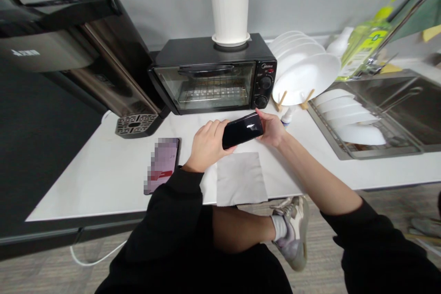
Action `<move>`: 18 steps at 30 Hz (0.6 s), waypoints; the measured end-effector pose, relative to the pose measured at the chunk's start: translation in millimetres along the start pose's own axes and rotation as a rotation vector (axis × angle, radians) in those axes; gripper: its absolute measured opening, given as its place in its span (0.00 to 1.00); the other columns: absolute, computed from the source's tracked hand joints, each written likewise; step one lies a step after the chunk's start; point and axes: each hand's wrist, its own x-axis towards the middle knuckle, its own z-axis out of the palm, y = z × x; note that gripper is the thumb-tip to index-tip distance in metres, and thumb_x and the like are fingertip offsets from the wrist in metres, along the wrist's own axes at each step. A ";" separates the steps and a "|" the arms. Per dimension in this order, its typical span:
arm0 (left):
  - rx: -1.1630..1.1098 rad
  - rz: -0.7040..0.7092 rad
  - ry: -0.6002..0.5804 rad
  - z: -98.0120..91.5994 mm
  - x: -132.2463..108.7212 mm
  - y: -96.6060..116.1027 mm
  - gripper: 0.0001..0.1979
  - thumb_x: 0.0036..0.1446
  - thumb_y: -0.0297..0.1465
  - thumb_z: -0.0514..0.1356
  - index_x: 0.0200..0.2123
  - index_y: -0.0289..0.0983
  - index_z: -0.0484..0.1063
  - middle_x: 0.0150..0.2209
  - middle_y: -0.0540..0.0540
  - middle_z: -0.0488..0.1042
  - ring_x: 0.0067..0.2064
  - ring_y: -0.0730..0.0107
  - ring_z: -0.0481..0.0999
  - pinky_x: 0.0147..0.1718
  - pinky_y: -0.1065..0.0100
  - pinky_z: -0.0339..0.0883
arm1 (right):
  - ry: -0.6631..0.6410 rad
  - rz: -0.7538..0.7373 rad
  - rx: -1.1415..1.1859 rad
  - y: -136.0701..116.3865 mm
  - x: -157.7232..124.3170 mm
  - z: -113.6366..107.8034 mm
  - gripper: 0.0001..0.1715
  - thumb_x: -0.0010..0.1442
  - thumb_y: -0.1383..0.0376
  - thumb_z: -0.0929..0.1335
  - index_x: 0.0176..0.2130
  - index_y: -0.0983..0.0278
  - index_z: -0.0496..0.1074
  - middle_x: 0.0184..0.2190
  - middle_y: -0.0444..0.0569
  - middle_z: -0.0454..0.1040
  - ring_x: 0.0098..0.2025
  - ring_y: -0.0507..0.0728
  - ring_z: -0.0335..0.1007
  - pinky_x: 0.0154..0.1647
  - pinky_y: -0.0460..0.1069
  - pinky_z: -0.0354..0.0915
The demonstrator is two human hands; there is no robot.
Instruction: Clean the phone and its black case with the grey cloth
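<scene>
1. The only view looks from the person's head, forward and down across the counter [103, 183].
2. It is near, with the left hand [208, 143] and right hand [272, 129] about mid-frame, wall [165, 0] above, floor [51, 275] below.

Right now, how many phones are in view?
2: a black phone held in the left hand and right hand, and a lit phone lying on the white counter, further left.

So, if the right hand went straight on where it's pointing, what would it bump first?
Past the phone it holds, the right hand would probably bump the oven, though depth is hard to judge.
</scene>
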 end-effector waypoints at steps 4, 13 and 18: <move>-0.011 0.008 0.005 0.9 -0.6 -2.0 0.31 0.59 0.43 0.65 0.61 0.35 0.67 0.48 0.38 0.77 0.51 0.48 0.76 0.51 0.55 0.69 | -0.011 0.051 0.064 -1.6 -2.5 2.7 0.24 0.55 0.42 0.75 0.31 0.59 0.75 0.28 0.50 0.81 0.39 0.66 0.81 0.40 0.59 0.77; -0.131 -0.189 0.099 5.2 3.8 -5.3 0.34 0.56 0.41 0.70 0.62 0.36 0.65 0.54 0.39 0.77 0.56 0.49 0.77 0.55 0.57 0.70 | 0.036 -0.028 0.249 9.7 -7.5 39.4 0.24 0.60 0.39 0.71 0.40 0.56 0.75 0.40 0.47 0.84 0.52 0.62 0.80 0.49 0.55 0.78; -0.186 -0.209 0.110 4.1 3.6 -4.6 0.34 0.54 0.40 0.72 0.60 0.38 0.66 0.55 0.40 0.78 0.57 0.50 0.78 0.58 0.57 0.70 | 0.030 -0.037 0.281 8.6 -8.6 36.3 0.22 0.60 0.43 0.72 0.37 0.57 0.76 0.38 0.48 0.84 0.48 0.61 0.82 0.47 0.55 0.79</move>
